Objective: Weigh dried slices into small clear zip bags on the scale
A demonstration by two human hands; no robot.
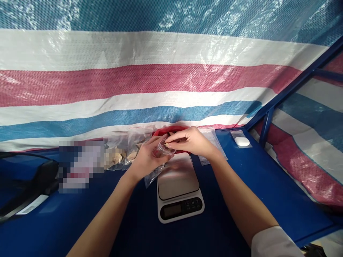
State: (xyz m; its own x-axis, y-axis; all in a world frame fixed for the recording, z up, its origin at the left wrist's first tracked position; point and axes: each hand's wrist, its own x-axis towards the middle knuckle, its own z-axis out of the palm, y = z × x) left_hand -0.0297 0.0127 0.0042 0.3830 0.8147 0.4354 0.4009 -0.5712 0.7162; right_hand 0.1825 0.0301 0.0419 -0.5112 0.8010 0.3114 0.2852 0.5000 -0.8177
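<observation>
My left hand (150,155) is closed around a clear plastic bag (153,175), which hangs down beside the kitchen scale (178,178). At the mouth of this bag, my right hand (191,141) is pinched, thumb against fingers. A small yellowish bit shows at those fingertips, too small to name. Both hands are above the far end of the scale. The scale is white with a steel plate, and its dark display faces me. Behind the hands is a red container (171,129) with dark contents, mostly hidden by them.
Clear bags of light brown dried pieces (116,157) lie to the left. Flat clear bags (211,142) are right of the scale. A white oval object (242,141) rests on a small bag farther right. A black object (34,185) stands left on the blue table (241,175); striped sheeting (134,78) rises behind.
</observation>
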